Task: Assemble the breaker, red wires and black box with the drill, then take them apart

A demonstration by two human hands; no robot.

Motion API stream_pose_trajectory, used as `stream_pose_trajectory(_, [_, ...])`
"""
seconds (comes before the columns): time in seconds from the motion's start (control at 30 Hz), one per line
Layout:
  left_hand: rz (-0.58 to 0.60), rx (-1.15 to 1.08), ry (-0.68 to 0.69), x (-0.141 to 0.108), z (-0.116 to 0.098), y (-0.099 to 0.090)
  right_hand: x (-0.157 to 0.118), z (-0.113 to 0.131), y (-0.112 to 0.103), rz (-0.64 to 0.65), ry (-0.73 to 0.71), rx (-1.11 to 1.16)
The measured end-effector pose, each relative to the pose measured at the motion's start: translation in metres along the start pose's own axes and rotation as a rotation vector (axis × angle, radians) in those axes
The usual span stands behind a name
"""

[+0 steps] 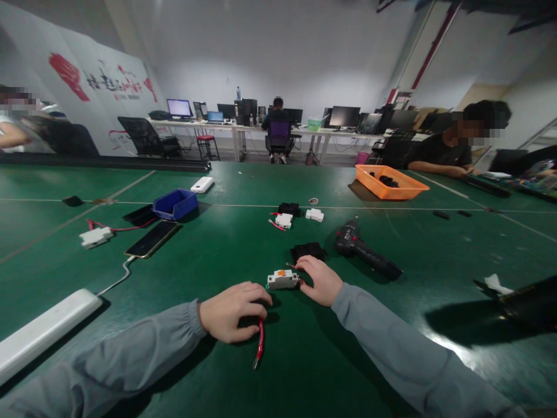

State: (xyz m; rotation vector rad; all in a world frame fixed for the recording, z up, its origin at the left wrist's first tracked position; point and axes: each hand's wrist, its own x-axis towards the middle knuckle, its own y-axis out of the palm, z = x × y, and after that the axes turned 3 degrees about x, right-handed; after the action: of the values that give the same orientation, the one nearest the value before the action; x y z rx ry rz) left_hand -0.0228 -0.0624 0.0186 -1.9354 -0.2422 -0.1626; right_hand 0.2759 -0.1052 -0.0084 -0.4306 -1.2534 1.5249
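Note:
A white circuit breaker with an orange switch point(282, 279) lies on the green table point(209, 383) between my hands. My left hand point(237, 312) is left of it, fingers curled round the upper end of a red wire point(261, 343) whose metal tip points toward me. My right hand point(319, 280) is at the breaker's right end, thumb and fingers closed near a short red wire with a metal terminal point(290, 265); the exact grip is partly hidden. Just behind that hand sits a black part point(308, 251).
A black power screwdriver point(365, 251) lies to the right. Farther back are small white breakers point(314, 215) and an orange basket point(391, 183). At left are a blue bin point(175, 204), a phone point(153, 238) and a white power strip point(47, 331). A person sits at the right.

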Motion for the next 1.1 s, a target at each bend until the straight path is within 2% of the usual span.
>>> stream_pose_trajectory(0.2, [0.042, -0.191, -0.05, 0.004, 0.005, -0.006, 0.0, -0.001, 0.001, -0.011, -0.005, 0.004])
stream_pose_trajectory(0.4, [0.077, -0.484, -0.125, 0.008, 0.014, -0.015, 0.001, -0.001, 0.001, -0.008, 0.001, 0.003])
stream_pose_trajectory(0.6, [0.067, -0.828, -0.309, 0.002, 0.032, -0.011, 0.001, 0.0, 0.001, -0.003, 0.004, 0.006])
stream_pose_trajectory(0.7, [0.014, -0.967, -0.385, -0.001, 0.042, -0.006, 0.001, 0.001, 0.0, -0.001, 0.005, 0.007])
stream_pose_trajectory(0.87, [-0.139, -1.082, -0.448, -0.005, 0.055, 0.0, 0.001, 0.001, -0.002, 0.021, 0.006, 0.008])
stream_pose_trajectory(1.0, [-0.246, -1.286, -0.521, -0.006, 0.058, 0.002, 0.0, 0.0, -0.003, 0.031, -0.028, 0.022])
stream_pose_trajectory(1.1, [-0.283, -1.42, -0.551, -0.006, 0.056, 0.002, 0.0, 0.001, -0.006, 0.044, -0.064, 0.04])
